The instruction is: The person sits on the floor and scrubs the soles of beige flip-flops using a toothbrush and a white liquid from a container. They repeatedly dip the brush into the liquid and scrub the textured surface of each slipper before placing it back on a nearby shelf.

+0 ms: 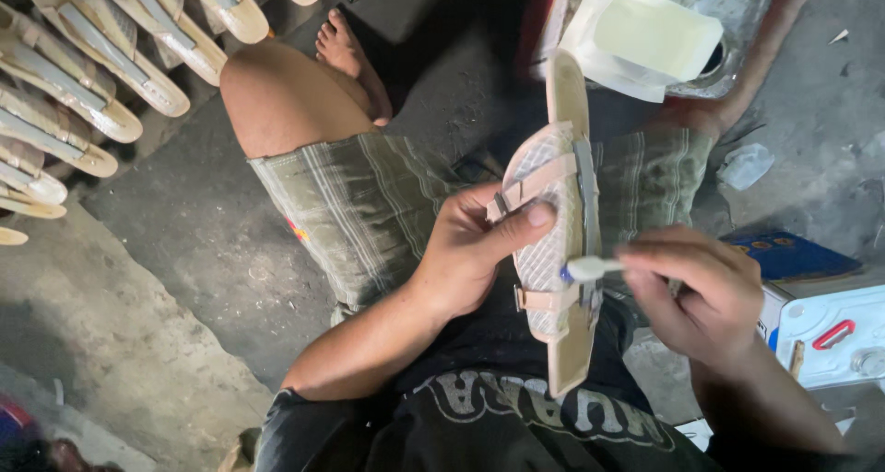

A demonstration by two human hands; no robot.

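Both hands work one sandal [553, 223]: your left hand [470, 246] clamps it, thumb pressing the strap steady, while your right hand [705, 288] pinches a small brush [590, 268] against its edge.

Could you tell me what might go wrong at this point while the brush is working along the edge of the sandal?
The brush in the right hand sits close to the left hand's thumb, so whatever is on it could smear the skin or the woven strap. The sandal is steadied by one hand only over the lap, so it might twist or slip onto the shorts.
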